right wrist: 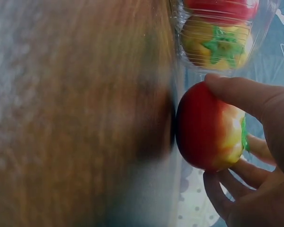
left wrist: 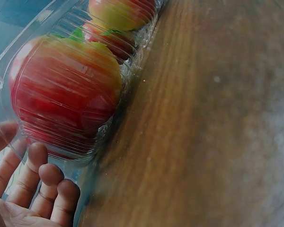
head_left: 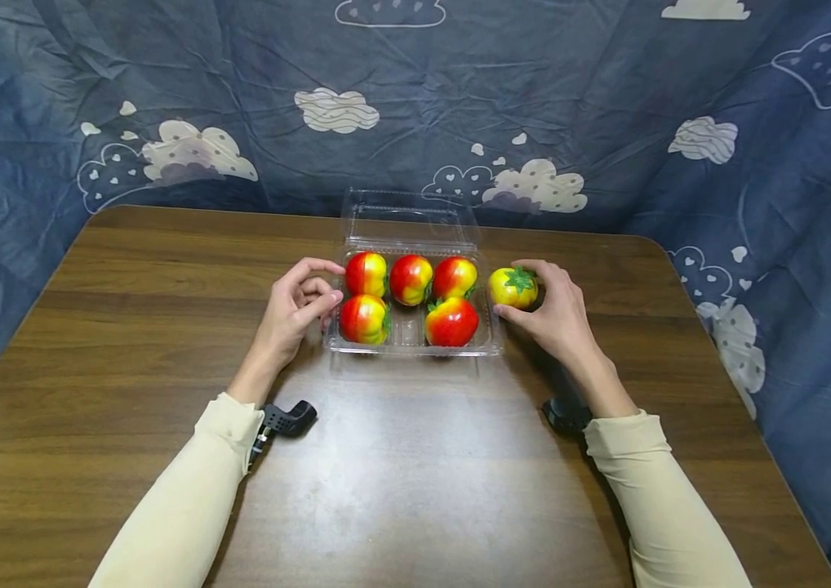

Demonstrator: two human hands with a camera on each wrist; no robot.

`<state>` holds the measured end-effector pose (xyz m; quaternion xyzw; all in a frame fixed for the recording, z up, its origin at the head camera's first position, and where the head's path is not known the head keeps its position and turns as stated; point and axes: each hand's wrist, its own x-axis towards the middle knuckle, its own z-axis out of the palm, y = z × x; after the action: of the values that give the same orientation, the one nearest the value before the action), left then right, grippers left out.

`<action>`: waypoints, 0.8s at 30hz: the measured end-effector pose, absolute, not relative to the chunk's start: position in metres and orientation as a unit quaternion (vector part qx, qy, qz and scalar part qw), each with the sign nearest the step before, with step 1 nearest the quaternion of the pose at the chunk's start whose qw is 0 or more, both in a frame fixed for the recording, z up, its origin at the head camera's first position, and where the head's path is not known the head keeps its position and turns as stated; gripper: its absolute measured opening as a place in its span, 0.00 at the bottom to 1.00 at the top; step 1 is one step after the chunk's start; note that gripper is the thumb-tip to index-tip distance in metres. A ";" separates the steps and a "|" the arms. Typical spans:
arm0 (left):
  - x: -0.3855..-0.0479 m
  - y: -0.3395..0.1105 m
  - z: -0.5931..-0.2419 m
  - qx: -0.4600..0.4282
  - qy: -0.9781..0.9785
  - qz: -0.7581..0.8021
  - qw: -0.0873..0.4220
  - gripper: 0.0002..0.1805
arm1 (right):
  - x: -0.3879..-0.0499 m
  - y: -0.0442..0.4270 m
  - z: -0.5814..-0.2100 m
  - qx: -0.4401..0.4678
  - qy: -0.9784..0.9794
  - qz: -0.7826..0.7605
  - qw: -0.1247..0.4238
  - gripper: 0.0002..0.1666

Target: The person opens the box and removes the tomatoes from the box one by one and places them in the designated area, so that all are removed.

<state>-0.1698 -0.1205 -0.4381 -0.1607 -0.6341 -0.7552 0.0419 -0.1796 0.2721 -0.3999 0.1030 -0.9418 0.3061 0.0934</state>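
Note:
A clear plastic clamshell box (head_left: 408, 351) stands at the back middle of the table, its lid (head_left: 411, 222) raised behind it. Several red-and-yellow tomatoes (head_left: 411, 280), glossy and with green leafy caps, sit inside; bare plastic shows between the two front ones. My left hand (head_left: 294, 304) touches the box's left side with thumb and index finger apart, other fingers loosely bent; in the left wrist view the fingertips (left wrist: 51, 174) are close to the ribbed wall. Right of the box, my right hand (head_left: 553, 310) grips another tomato (right wrist: 206, 127) between thumb and fingers, its cap upward.
The brown wooden table (head_left: 129, 343) ends just behind the box. A blue curtain (head_left: 261, 57) with white clouds hangs beyond it. Black straps (head_left: 291, 418) are on both wrists, next to cream sleeves (head_left: 180, 498).

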 end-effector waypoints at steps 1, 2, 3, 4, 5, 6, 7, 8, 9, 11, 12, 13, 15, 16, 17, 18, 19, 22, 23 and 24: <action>-0.170 -0.121 -0.438 -0.160 -0.634 -0.755 0.042 0.17 | -0.180 0.272 -0.400 0.104 -0.942 0.306 0.092 0.41; -0.169 -0.121 -0.438 -0.160 -0.634 -0.755 0.042 0.17 | -0.180 0.272 -0.400 0.105 -0.942 0.305 0.090 0.41; -0.169 -0.121 -0.438 -0.159 -0.634 -0.755 0.043 0.17 | -0.180 0.271 -0.399 0.107 -0.942 0.304 0.087 0.41; -0.169 -0.121 -0.438 -0.160 -0.634 -0.756 0.043 0.17 | -0.180 0.271 -0.399 0.108 -0.943 0.304 0.085 0.41; -0.169 -0.121 -0.438 -0.160 -0.634 -0.756 0.043 0.17 | -0.180 0.271 -0.399 0.109 -0.943 0.304 0.084 0.42; -0.169 -0.121 -0.438 -0.161 -0.633 -0.756 0.043 0.17 | -0.180 0.271 -0.399 0.109 -0.943 0.304 0.084 0.42; -0.169 -0.121 -0.438 -0.162 -0.634 -0.755 0.043 0.17 | -0.180 0.271 -0.398 0.111 -0.942 0.305 0.085 0.42; -0.169 -0.121 -0.438 -0.162 -0.634 -0.755 0.043 0.17 | -0.179 0.271 -0.398 0.113 -0.942 0.306 0.085 0.42; -0.169 -0.121 -0.438 -0.162 -0.633 -0.755 0.043 0.17 | -0.179 0.272 -0.397 0.114 -0.941 0.307 0.086 0.42; -0.169 -0.121 -0.438 -0.163 -0.634 -0.755 0.043 0.17 | -0.179 0.272 -0.396 0.116 -0.940 0.308 0.088 0.42; -0.169 -0.121 -0.438 -0.163 -0.634 -0.755 0.043 0.17 | -0.179 0.272 -0.396 0.116 -0.940 0.309 0.089 0.42; -0.169 -0.121 -0.439 -0.163 -0.635 -0.754 0.044 0.17 | -0.179 0.272 -0.395 0.116 -0.940 0.309 0.089 0.42; -0.169 -0.121 -0.439 -0.163 -0.635 -0.753 0.045 0.17 | -0.179 0.272 -0.395 0.115 -0.939 0.311 0.091 0.41; -0.169 -0.121 -0.439 -0.164 -0.635 -0.753 0.045 0.17 | -0.179 0.271 -0.394 0.114 -0.938 0.314 0.094 0.40; -0.170 -0.120 -0.439 -0.165 -0.636 -0.753 0.044 0.17 | -0.178 0.271 -0.394 0.114 -0.936 0.318 0.100 0.38; -0.170 -0.120 -0.438 -0.165 -0.637 -0.752 0.044 0.17 | -0.178 0.271 -0.393 0.114 -0.934 0.320 0.107 0.37; -0.170 -0.121 -0.438 -0.165 -0.637 -0.752 0.044 0.17 | -0.177 0.270 -0.392 0.116 -0.932 0.323 0.115 0.36; -0.170 -0.121 -0.438 -0.166 -0.636 -0.752 0.042 0.18 | -0.176 0.267 -0.388 0.126 -0.924 0.331 0.146 0.33; -0.170 -0.120 -0.437 -0.166 -0.636 -0.752 0.041 0.18 | -0.176 0.266 -0.387 0.131 -0.921 0.332 0.156 0.32; -0.171 -0.120 -0.437 -0.165 -0.636 -0.752 0.041 0.17 | -0.175 0.265 -0.385 0.137 -0.918 0.334 0.164 0.31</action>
<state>-0.1705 -0.1205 -0.4371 -0.1652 -0.6363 -0.7524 0.0413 -0.1755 0.2651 -0.3852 0.1370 -0.9182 0.3336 0.1642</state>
